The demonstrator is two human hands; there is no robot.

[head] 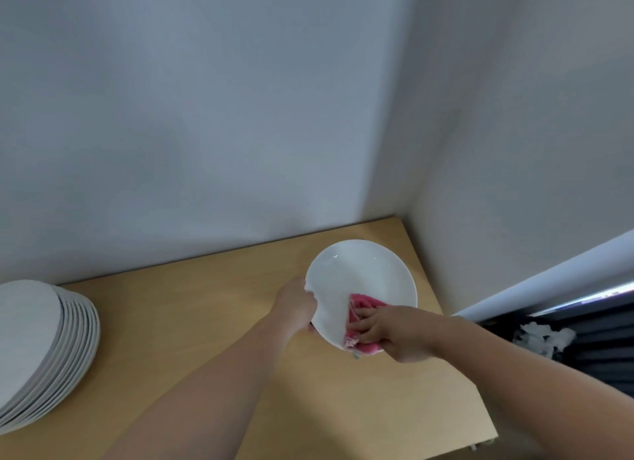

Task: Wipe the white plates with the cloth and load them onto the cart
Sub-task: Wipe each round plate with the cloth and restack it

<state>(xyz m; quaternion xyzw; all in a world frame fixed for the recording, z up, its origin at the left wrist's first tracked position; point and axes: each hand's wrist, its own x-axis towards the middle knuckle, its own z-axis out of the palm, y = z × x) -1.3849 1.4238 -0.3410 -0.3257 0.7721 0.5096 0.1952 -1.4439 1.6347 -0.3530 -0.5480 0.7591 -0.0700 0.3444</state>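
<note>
A round white plate [360, 281] is held tilted above the wooden table [206, 315], near its far right corner. My left hand [296, 303] grips the plate's left rim, thumb on the upper face. My right hand [387, 332] presses a pink cloth [362, 305] against the plate's lower right part, fingers spread over the cloth. A tall stack of white plates [41, 350] stands at the table's left edge, partly cut off by the frame.
Grey walls [240, 116] meet in a corner behind the table. To the right, beyond the table's edge, is a dark area with crumpled white material [545, 338]. No cart is in view.
</note>
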